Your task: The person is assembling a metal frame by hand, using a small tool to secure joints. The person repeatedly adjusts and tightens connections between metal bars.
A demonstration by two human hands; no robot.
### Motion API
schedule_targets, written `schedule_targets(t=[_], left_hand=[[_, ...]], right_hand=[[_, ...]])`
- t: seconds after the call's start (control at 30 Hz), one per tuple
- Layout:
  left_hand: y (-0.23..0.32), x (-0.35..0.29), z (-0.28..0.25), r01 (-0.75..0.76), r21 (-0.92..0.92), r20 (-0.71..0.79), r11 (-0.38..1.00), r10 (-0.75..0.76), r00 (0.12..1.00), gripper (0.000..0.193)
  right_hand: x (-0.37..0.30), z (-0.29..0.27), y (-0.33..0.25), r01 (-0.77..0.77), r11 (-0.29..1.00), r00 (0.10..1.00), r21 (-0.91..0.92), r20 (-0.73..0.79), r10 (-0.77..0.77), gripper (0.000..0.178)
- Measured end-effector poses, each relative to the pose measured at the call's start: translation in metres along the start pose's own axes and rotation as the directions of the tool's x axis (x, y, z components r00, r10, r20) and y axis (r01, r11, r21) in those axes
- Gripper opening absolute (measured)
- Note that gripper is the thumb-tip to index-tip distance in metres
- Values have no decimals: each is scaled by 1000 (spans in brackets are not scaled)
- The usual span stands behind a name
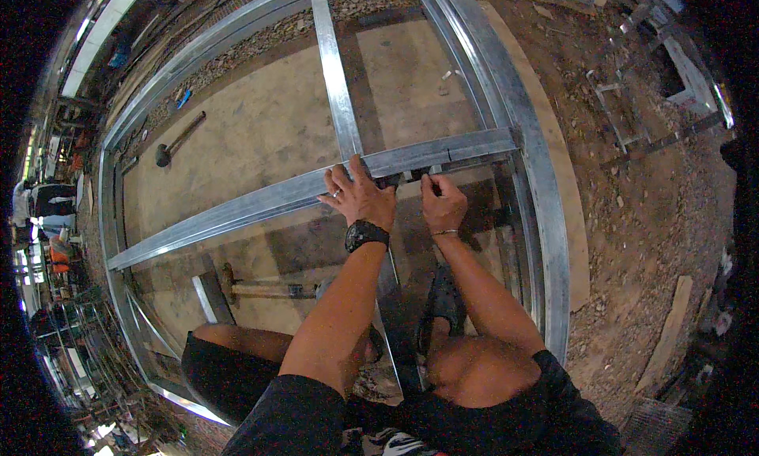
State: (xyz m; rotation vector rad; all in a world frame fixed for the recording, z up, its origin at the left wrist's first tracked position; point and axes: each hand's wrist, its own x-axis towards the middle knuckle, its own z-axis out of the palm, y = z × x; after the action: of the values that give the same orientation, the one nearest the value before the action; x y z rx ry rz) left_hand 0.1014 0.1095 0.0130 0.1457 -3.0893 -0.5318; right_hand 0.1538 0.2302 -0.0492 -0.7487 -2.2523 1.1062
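Note:
A long silvery metal beam [261, 199] crosses the middle of a large rectangular metal frame [545, 242]. My left hand [365, 199], with a ring and a black wristwatch, grips this beam where a narrower metal bar [334, 76] meets it from the far side. The fingers bend over the beam, and the thumb reaches toward my right hand. Close beside it, my right hand [444, 207] is closed in a pinch just under the beam's near edge. What it pinches, if anything, is too small and dark to make out. A dark mark shows on the beam farther right.
Inside the frame, a mallet [164, 155] lies on the board at the far left, near a small blue object [184, 99]. A hammer [229, 282] with a wooden handle lies left of my forearm. Outside, a wooden plank [666, 333] lies at right; people stand far left.

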Motion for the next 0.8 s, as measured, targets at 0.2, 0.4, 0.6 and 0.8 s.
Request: schedule_targets(t=[0.2, 0.4, 0.6, 0.8], left_hand=[[1, 0, 0, 2, -22, 1, 1000, -2, 1000, 95], [-3, 2, 6, 11, 34, -37, 999, -10, 999, 99], [-5, 1, 6, 3, 44, -34, 999, -1, 999, 101], [-2, 1, 8, -14, 19, -33, 1000, 15, 999, 101]], right_hand=[[1, -2, -3, -33, 999, 999, -42, 34, 34, 21], [-1, 0, 0, -21, 1000, 999, -4, 39, 21, 21], [-1, -1, -4, -7, 1000, 999, 11, 40, 6, 21], [2, -1, 4, 31, 999, 1000, -43, -2, -31, 20]])
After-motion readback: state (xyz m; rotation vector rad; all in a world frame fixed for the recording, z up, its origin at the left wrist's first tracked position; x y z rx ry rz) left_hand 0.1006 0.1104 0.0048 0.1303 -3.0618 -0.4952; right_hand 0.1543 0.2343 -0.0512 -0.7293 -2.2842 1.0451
